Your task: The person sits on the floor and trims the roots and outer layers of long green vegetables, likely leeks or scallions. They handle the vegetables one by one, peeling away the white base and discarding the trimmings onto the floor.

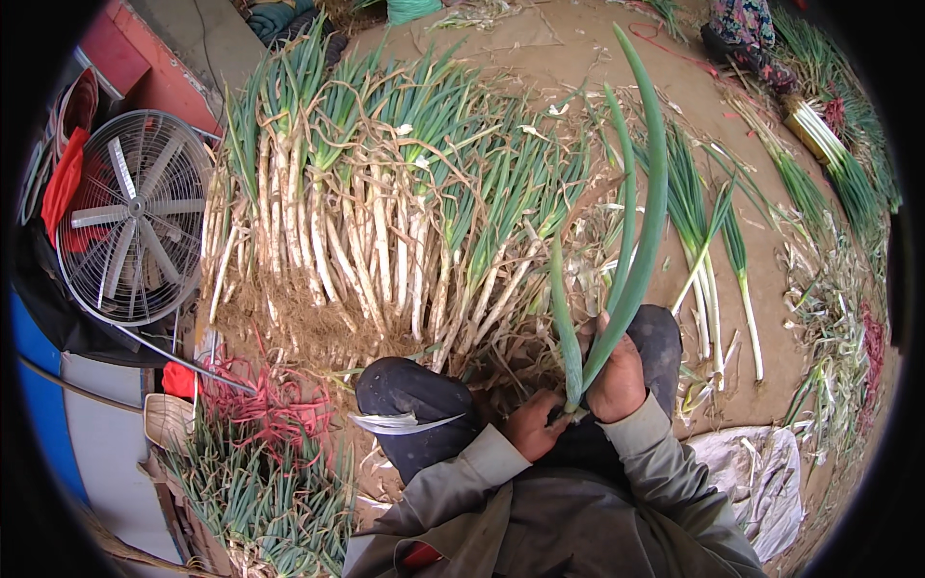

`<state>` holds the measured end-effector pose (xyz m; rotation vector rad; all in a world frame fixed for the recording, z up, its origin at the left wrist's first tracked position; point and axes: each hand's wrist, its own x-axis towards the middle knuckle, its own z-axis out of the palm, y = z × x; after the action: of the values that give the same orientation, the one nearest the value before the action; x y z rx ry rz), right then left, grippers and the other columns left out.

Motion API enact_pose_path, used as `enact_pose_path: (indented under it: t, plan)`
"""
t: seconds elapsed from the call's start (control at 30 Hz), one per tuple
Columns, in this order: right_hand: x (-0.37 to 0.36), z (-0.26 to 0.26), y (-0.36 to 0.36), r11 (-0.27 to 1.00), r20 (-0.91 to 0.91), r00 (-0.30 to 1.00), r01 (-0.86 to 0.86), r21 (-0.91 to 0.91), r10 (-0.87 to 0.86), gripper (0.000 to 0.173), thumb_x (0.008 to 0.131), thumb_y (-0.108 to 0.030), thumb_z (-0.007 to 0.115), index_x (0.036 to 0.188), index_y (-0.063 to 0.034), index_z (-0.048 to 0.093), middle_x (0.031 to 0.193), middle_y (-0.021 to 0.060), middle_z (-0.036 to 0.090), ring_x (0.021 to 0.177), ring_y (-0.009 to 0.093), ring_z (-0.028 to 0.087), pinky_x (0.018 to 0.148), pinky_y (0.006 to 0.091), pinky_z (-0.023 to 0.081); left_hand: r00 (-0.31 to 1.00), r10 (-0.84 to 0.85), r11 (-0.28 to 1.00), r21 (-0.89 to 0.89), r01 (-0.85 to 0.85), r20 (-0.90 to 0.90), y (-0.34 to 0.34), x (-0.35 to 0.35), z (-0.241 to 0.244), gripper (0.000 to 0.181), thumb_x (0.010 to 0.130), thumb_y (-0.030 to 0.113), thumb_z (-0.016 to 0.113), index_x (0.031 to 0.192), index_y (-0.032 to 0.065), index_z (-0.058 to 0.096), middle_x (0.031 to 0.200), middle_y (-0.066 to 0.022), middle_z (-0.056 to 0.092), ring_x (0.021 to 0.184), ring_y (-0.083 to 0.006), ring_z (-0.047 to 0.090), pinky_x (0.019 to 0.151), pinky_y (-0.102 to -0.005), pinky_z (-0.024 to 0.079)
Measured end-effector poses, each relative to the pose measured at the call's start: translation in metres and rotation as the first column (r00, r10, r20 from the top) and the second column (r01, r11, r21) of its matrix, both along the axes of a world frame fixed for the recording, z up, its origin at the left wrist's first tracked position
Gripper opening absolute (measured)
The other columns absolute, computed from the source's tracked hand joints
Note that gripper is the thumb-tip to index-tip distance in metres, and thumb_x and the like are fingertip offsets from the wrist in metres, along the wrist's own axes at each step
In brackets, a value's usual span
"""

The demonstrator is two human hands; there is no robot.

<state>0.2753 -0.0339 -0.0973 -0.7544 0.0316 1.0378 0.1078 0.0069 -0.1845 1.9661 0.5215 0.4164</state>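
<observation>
My right hand (618, 377) grips a large green onion (645, 224) between my knees, around the base of its leaves. The long hollow leaves rise past that hand and curve to a tip. Against the lower part of the same plant is my left hand (533, 425), with curled fingers and the thumb close to the stalk. The onion's root end is hidden below my hands. A pale strip of peeled skin (408, 424) lies over my left knee. Beyond my knees spreads a large heap of unpeeled green onions (383, 231), with dry brown leaves and soil-covered roots.
Several peeled green onions (708, 318) lie on the ground at right, near a white plastic sack (759, 491). A caged metal fan (136, 209) stands at left, above pink ties (267, 404) and more green onions (282, 498). Another person's leg (744, 36) shows at upper right.
</observation>
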Motion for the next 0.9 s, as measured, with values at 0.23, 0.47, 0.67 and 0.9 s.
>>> enact_pose_path:
  t: [0.23, 0.47, 0.67, 0.9]
  plan:
    - [0.001, -0.008, 0.002, 1.0, -0.016, 1.0, 0.001, -0.004, -0.002, 0.021, 0.107, -0.029, 0.055, 0.111, -0.0082, 0.058, 0.087, 0.0069, 0.059, 0.068, 0.021, 0.057, 0.059, 0.0368, 0.05, 1.0, -0.005, 1.0, 0.005, 0.005, -0.023, 0.002, 0.001, -0.003, 0.028, 0.088, 0.017, 0.074, 0.109, 0.0029, 0.062, 0.106, -0.0211, 0.062, 0.1, -0.0455, 0.063, 0.082, -0.0489, 0.052]
    - [-0.003, -0.024, 0.002, 0.998, -0.03, 0.999, -0.029, -0.056, 0.027, 0.019, 0.108, -0.025, 0.054, 0.109, -0.0082, 0.061, 0.084, 0.0051, 0.061, 0.067, 0.018, 0.058, 0.06, 0.0333, 0.048, 0.975, -0.082, 0.996, -0.041, 0.075, -0.207, 0.007, -0.002, -0.001, 0.045, 0.09, 0.018, 0.074, 0.13, 0.0023, 0.058, 0.123, -0.0244, 0.063, 0.116, -0.044, 0.062, 0.097, -0.0451, 0.051]
    - [-0.004, -0.028, 0.001, 0.998, 0.0, 0.999, -0.047, -0.048, 0.047, 0.018, 0.108, -0.023, 0.055, 0.109, -0.0066, 0.062, 0.086, 0.0058, 0.063, 0.07, 0.017, 0.059, 0.063, 0.0317, 0.049, 0.975, -0.094, 0.996, -0.032, 0.089, -0.203, 0.009, -0.003, -0.004, 0.043, 0.092, 0.022, 0.073, 0.127, 0.0011, 0.058, 0.121, -0.0247, 0.063, 0.114, -0.0446, 0.062, 0.096, -0.0459, 0.051]
    - [-0.008, -0.035, 0.0, 0.995, 0.034, 0.997, -0.06, -0.083, 0.063, 0.02, 0.109, -0.021, 0.052, 0.11, -0.0036, 0.062, 0.088, 0.006, 0.064, 0.072, 0.016, 0.059, 0.067, 0.0303, 0.05, 0.972, -0.105, 0.995, -0.018, 0.103, -0.209, 0.009, -0.004, -0.013, 0.044, 0.093, 0.023, 0.073, 0.127, 0.0008, 0.057, 0.119, -0.0258, 0.063, 0.114, -0.045, 0.061, 0.096, -0.0459, 0.051]
